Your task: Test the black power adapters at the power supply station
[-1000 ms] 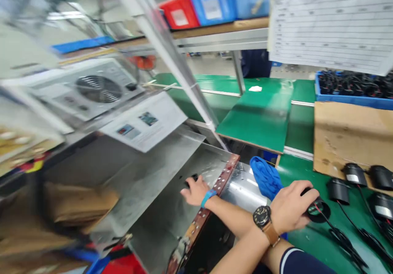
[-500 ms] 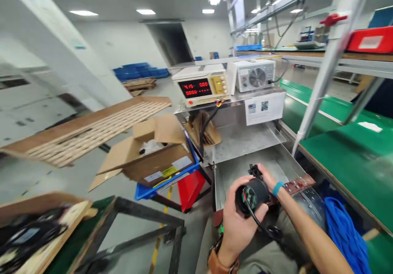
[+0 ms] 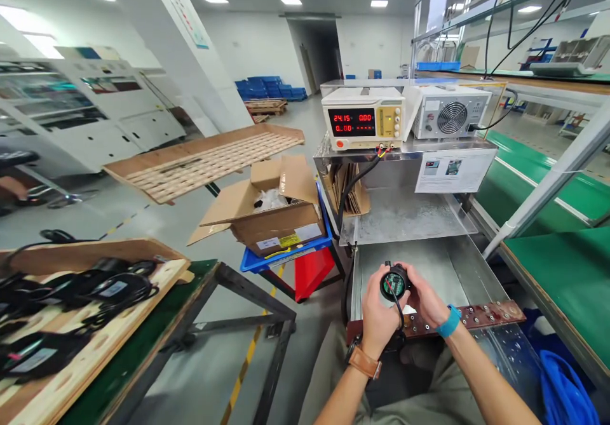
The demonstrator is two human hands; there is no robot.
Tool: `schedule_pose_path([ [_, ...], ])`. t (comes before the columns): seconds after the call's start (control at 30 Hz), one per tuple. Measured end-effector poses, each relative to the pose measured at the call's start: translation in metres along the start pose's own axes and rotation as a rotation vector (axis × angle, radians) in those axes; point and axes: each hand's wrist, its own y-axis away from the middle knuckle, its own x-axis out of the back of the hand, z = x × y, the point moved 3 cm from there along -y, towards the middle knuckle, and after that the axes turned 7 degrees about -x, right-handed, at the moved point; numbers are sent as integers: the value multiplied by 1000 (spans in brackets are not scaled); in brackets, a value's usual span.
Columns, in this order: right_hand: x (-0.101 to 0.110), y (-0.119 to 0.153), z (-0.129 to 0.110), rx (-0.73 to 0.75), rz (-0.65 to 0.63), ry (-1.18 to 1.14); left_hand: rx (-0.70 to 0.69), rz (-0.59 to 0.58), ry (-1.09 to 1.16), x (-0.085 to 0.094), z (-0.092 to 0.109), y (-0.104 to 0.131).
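Note:
A round black housing (image 3: 395, 283) with a green circuit board inside its open end sits between my hands, over the front of the metal tray. My left hand (image 3: 379, 316) is wrapped round its left side, thumb below. My right hand (image 3: 426, 296) curls against its right side, fingers at the rim. From the board, red wire and a black cable (image 3: 398, 314) run down past my left wrist toward my lap. The far side of the housing is hidden.
A power supply (image 3: 365, 120) with red digits stands on the metal stand, beside a grey fan unit (image 3: 452, 117). An open carton (image 3: 276, 222) sits in a blue tray at left. Black cabled adapters lie on a wooden rack (image 3: 157, 298). A brown perforated strip (image 3: 490, 314) crosses the metal tray (image 3: 457, 266).
My view has swung left and steadied, so the surroundings sit further right. The housing is now farther from the camera, with its circuit board side turned more toward me. Both hands still hold it.

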Motion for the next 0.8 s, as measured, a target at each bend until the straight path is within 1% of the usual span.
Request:
schedule_pose_path([
  [0.17,-3,2,-2,27,-38,47,-69,5,-26,-4,1,1],
  [0.23,-4,1,-4,41,-11,97,-92,9,-44,-5,1,3],
  [0.3,-5,0,-4,43,58,151,-104,16,-56,-6,2,6],
  [0.37,-5,-1,-3,34,121,173,-92,42,-66,-7,1,8],
  [0.43,-6,-1,-1,18,142,144,-74,84,-78,-8,1,10],
  [0.6,-8,-1,5,-26,152,38,-66,139,-89,-10,-1,16],
  [0.8,-6,3,6,-50,140,52,-4,141,-43,-12,-6,22],
])
